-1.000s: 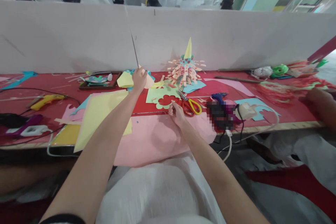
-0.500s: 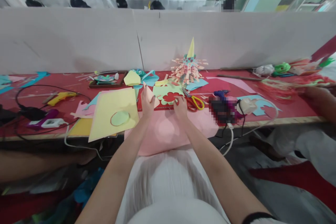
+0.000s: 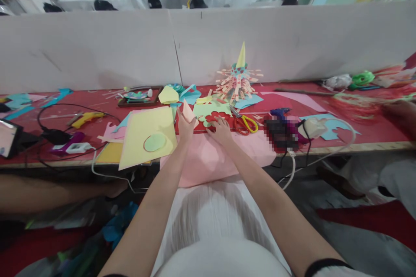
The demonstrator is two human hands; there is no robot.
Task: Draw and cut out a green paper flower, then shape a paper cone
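My left hand (image 3: 186, 128) is closed around a folded piece of pale pink paper (image 3: 188, 111), its pointed end sticking up past my fingers. To the right of it, my right hand (image 3: 222, 131) lies low over the work with fingers apart. Its fingertips are by a small light green paper piece (image 3: 202, 124) at the lower edge of a light green sheet (image 3: 212, 107). A scalloped flower-shaped opening in that sheet shows red, and my fingers cover part of it. Scissors (image 3: 248, 124) with yellow and red handles lie just right of this hand.
A yellow sheet (image 3: 136, 132) with a green paper oval (image 3: 154, 142) lies left. Behind stands a paper cone figure (image 3: 238, 80) before a white partition (image 3: 130, 47). Glue guns, cables and a power adapter (image 3: 313, 127) flank the work. Other people's limbs show at both sides.
My right hand has shifted left across the green sheet, and its fingers have gone from pinched to spread. The left hand keeps the pink paper. The whole view has shifted slightly.
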